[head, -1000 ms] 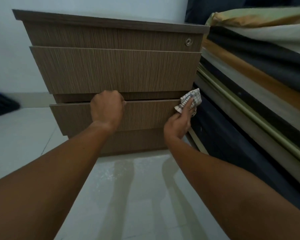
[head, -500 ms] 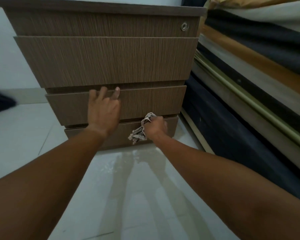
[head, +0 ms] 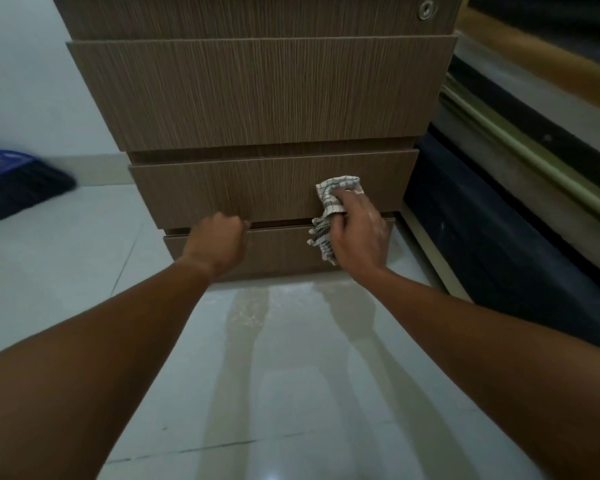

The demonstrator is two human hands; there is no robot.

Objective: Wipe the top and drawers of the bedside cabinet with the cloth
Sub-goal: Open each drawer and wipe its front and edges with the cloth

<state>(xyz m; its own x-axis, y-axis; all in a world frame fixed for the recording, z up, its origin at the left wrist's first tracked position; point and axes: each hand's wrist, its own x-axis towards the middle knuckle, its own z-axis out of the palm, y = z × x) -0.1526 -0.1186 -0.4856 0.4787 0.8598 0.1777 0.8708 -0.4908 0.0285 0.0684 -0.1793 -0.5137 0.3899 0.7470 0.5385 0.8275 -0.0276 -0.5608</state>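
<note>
Grey-checked cloth, right hand, third drawer; left hand grips bottom drawer

Home bedroom: wood-grain bedside cabinet stands just beside a bed, on glossy tiled floor; broom lies by the white wall.

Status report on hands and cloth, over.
Right hand grips cloth on drawer front. Left hand curled at gap below, grip unclear. Bed close right.
</note>
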